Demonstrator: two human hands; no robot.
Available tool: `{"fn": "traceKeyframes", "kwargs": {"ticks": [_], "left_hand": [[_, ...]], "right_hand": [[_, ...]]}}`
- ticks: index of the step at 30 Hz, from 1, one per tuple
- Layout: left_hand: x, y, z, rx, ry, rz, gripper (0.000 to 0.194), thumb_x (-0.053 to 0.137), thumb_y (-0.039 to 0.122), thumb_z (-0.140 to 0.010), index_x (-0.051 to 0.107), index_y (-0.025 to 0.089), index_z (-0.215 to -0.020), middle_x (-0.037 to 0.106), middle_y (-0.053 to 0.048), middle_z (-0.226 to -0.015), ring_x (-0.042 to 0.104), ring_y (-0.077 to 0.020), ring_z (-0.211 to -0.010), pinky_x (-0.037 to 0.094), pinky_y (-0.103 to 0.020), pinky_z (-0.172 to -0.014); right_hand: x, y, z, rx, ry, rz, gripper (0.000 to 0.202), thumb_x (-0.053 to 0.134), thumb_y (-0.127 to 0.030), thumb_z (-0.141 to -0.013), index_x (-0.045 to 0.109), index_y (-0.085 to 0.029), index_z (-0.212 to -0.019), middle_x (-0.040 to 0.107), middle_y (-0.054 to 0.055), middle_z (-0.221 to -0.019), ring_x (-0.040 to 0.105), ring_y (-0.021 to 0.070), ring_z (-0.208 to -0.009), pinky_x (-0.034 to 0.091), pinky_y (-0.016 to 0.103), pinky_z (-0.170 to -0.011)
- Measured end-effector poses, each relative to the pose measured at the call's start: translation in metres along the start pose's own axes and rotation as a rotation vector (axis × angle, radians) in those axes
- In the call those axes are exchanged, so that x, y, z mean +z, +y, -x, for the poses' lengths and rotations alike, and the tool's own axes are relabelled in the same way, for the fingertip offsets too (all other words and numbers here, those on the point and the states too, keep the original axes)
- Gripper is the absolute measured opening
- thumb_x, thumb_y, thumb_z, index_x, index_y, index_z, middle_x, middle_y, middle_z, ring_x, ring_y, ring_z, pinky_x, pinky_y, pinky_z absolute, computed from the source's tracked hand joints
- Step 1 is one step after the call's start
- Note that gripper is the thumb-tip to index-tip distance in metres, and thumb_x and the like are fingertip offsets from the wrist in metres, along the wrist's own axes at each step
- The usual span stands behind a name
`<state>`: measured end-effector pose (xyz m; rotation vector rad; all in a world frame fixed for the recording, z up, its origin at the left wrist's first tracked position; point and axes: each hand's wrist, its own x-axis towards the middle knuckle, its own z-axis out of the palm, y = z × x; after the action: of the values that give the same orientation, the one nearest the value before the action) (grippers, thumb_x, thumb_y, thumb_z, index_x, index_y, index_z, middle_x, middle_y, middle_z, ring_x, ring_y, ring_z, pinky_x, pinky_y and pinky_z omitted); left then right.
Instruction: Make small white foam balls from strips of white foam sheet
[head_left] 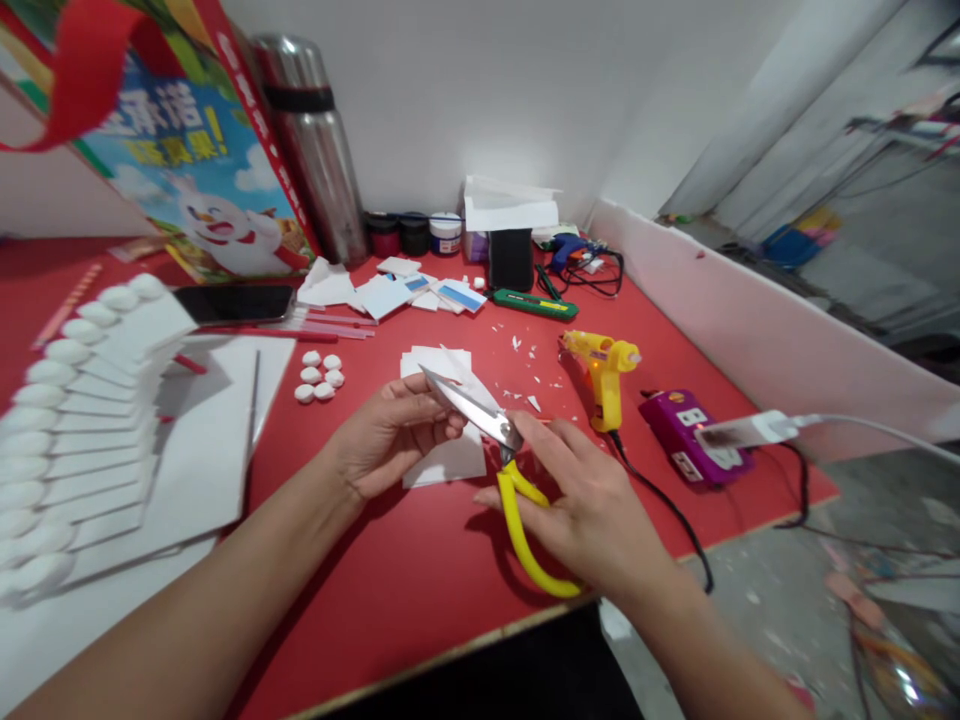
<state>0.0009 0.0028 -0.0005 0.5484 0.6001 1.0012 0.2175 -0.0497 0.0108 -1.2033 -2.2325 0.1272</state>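
Note:
My right hand (pixel 589 495) grips a pair of scissors (pixel 519 525) with yellow handles, its fingers around the pivot and handle. The steel blades point up and left, and look closed or nearly so. Beside the blade tips, my left hand (pixel 394 430) has its thumb and fingers curled together; whatever they pinch is too hidden to name. Under both hands lie white paper pieces (pixel 448 465) on the red table (pixel 337 600). Small white scraps (pixel 532 402) are scattered just beyond the scissors. Several round white pieces (pixel 322 378) sit in a cluster left of the papers.
A yellow glue gun (pixel 604 370) and a purple power socket (pixel 694 435) with cords stand at right. A white layered model (pixel 90 430) fills the left. Behind are a green utility knife (pixel 536 303), phone (pixel 236 303), steel flask (pixel 319 150) and printed box (pixel 202 190).

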Motion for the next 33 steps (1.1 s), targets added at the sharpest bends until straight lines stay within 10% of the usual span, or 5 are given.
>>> {"fn": "traceKeyframes", "kwargs": {"ticks": [9,13,26,33], "left_hand": [[0.004,-0.001,-0.001,-0.038,0.033,0.021,0.013,0.082,0.007,-0.069,0.073,0.009,-0.079,0.070,-0.004,-0.065,0.067,-0.0093,-0.058,0.057,-0.017,-0.062],[0.002,-0.001,-0.001,-0.053,0.035,0.021,0.018,0.082,0.008,-0.071,0.073,0.010,-0.086,0.072,-0.005,-0.073,0.068,-0.0097,-0.062,0.057,-0.017,-0.063],[0.000,0.001,0.001,0.063,0.008,-0.056,0.021,0.083,0.008,-0.071,0.076,0.015,-0.090,0.075,-0.003,-0.083,0.072,-0.0118,-0.073,0.059,-0.020,-0.072],[0.001,0.001,0.000,0.027,0.061,0.025,0.020,0.082,0.009,-0.074,0.078,0.013,-0.093,0.075,-0.005,-0.081,0.072,-0.0116,-0.072,0.060,-0.019,-0.072]], "right_hand": [[0.001,0.003,0.009,0.080,-0.055,-0.026,0.046,0.069,-0.029,-0.092,0.060,-0.009,-0.131,0.072,0.014,-0.099,0.071,0.0232,-0.082,0.059,0.033,-0.073],[-0.009,0.001,-0.002,0.355,-0.138,-0.127,0.034,0.069,-0.034,-0.091,0.065,-0.017,-0.120,0.073,0.005,-0.086,0.070,0.0190,-0.072,0.055,0.027,-0.066],[0.007,-0.001,-0.046,0.556,-0.372,0.544,0.030,0.054,-0.032,-0.095,0.064,-0.012,-0.114,0.071,0.018,-0.099,0.073,0.0339,-0.089,0.049,0.035,-0.067],[0.002,0.014,-0.035,0.496,-0.292,0.060,0.037,0.055,-0.034,-0.095,0.057,-0.017,-0.128,0.073,0.012,-0.101,0.072,0.0267,-0.090,0.051,0.035,-0.077]]}}
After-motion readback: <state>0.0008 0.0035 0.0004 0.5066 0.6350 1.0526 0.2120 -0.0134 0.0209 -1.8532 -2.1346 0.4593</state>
